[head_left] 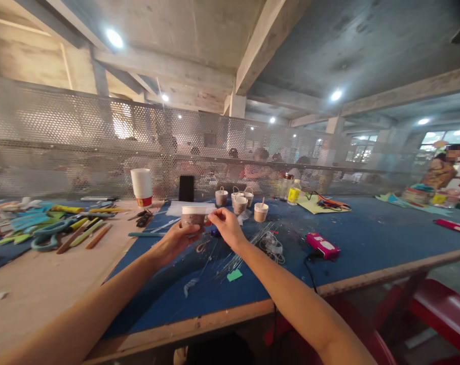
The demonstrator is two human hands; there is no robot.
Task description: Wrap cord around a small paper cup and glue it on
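My left hand (180, 237) is wrapped round a small paper cup (193, 217) with a white rim and a brown outer side, held above the blue table mat. At the cup's right side, my right hand (225, 224) has its thumb and finger pinched together; whatever is between them is too small to make out. Below the hands lie a loop of light cord (202, 247), thin wires (233, 258) and a green scrap (234, 275). Behind them stand similar small cups (239, 205), some with cord handles, and one cup (261, 212) with a stick in it.
Scissors (49, 235) and knives lie at the left, near a stack of paper cups (141, 186). A yellow-labelled bottle (294, 192) stands at the back, before a perforated metal screen (199, 152). At right are a pink corded device (323, 246), red stools (435, 314) and another person (441, 170).
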